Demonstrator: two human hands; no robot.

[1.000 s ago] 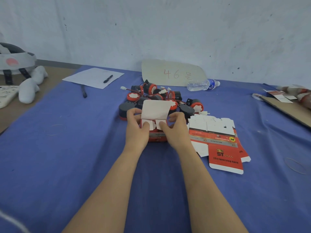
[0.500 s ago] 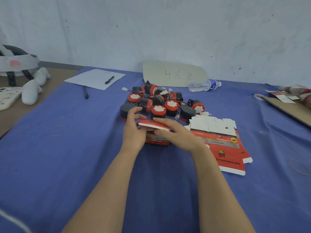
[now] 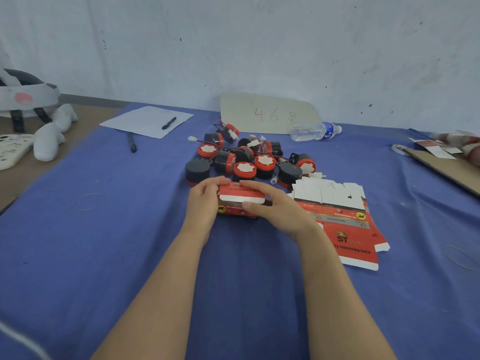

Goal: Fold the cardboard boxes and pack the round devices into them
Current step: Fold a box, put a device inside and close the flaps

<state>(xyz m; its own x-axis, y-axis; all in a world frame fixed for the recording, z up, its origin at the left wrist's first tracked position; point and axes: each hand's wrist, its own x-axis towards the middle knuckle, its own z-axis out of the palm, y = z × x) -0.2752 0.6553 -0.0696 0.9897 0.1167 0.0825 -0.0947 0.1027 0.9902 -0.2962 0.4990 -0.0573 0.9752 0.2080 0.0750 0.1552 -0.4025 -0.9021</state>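
Note:
A small red cardboard box [image 3: 241, 198] stands on the blue table in front of me, its lid flap folded down with the white tuck edge showing. My left hand [image 3: 204, 203] grips the box's left end. My right hand [image 3: 275, 206] holds its right side, thumb on the front and fingers over the lid. Behind the box lies a pile of several round black-and-red devices [image 3: 244, 159] with wires. A stack of flat red-and-white unfolded boxes [image 3: 340, 219] lies just right of my right hand.
A cardboard sign marked 46 [image 3: 267, 114] leans on the wall, a plastic bottle [image 3: 315, 131] beside it. A paper sheet with a pen [image 3: 148, 120] and a second pen [image 3: 132, 142] lie far left. A brown board [image 3: 446, 165] sits at the right edge, a headset [image 3: 23, 100] at far left.
The box's white lid flap stood upright a second ago; it has been folded down over the top, and my right hand has shifted over the lid to press it closed.

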